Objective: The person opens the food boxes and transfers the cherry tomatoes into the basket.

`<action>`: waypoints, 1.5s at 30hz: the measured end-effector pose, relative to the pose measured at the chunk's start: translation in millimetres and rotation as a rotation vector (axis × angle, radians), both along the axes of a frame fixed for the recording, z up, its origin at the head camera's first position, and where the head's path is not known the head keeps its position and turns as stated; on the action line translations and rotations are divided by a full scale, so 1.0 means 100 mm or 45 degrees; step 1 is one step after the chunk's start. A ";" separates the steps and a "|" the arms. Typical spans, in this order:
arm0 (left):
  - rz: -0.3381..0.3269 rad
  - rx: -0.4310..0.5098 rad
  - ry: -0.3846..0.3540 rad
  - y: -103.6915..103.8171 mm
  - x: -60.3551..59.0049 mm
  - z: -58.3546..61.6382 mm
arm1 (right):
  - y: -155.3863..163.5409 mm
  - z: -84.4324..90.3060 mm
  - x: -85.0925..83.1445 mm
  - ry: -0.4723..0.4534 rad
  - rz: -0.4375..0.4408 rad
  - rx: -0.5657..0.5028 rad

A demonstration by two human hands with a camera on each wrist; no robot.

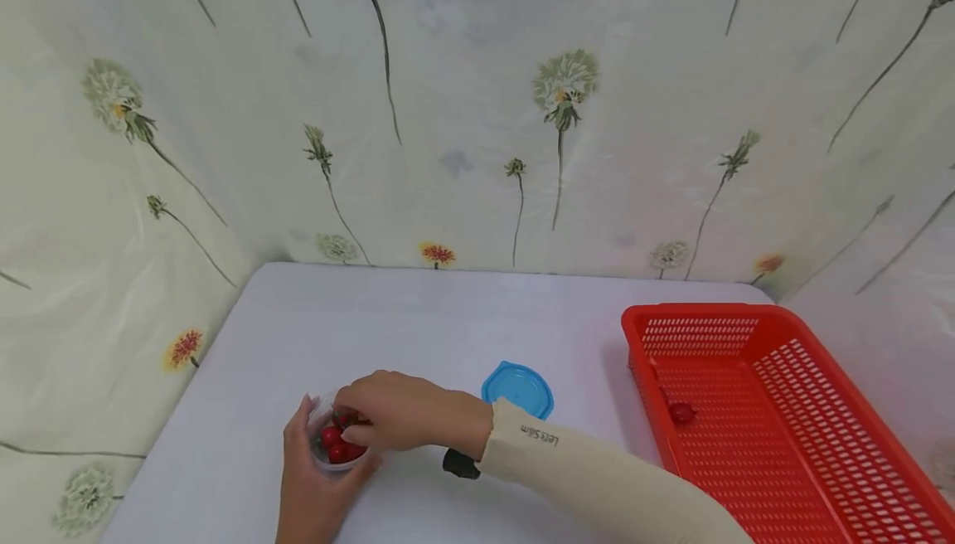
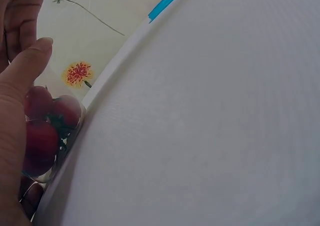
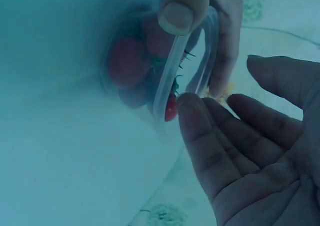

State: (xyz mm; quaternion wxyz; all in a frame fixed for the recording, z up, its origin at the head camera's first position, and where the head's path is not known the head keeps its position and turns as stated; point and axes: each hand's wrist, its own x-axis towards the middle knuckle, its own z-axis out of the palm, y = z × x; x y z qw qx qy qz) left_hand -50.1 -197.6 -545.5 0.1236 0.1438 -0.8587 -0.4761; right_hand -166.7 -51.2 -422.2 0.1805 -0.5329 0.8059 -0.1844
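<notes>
My left hand [image 1: 307, 453] grips a small clear plastic cup [image 1: 328, 463] of red cherry tomatoes [image 1: 337, 447] on the white table. In the left wrist view my left thumb [image 2: 27, 66] lies against the cup wall, with the tomatoes [image 2: 47, 121] behind it. My right hand [image 1: 356, 421] reaches over the cup from the right, fingers down at its mouth. The right wrist view shows the right fingers [image 3: 200, 136] nearly straight, one fingertip touching a tomato [image 3: 171, 110] at the cup's rim [image 3: 172, 81]. It grips nothing.
A blue round lid [image 1: 518, 389] lies flat just right of the hands. A red perforated basket [image 1: 783, 411] stands at the right with one cherry tomato [image 1: 681, 412] inside. A flower-printed cloth hangs behind and beside the table [image 1: 418, 320].
</notes>
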 end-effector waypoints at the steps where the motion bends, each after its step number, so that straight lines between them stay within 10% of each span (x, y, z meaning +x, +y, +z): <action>1: -0.002 -0.004 0.012 -0.01 0.00 0.00 | -0.04 -0.04 0.00 -0.009 -0.026 0.015; 24: -0.012 0.014 0.031 -0.07 0.02 0.01 | -0.51 -0.39 0.21 0.321 -0.092 0.227; 31: -0.040 0.050 0.029 -0.05 -0.01 -0.01 | -0.48 -0.41 0.23 0.198 -0.208 0.293; 45: -0.045 0.017 0.003 -0.06 -0.01 -0.01 | -0.17 -0.26 0.18 0.014 0.055 0.090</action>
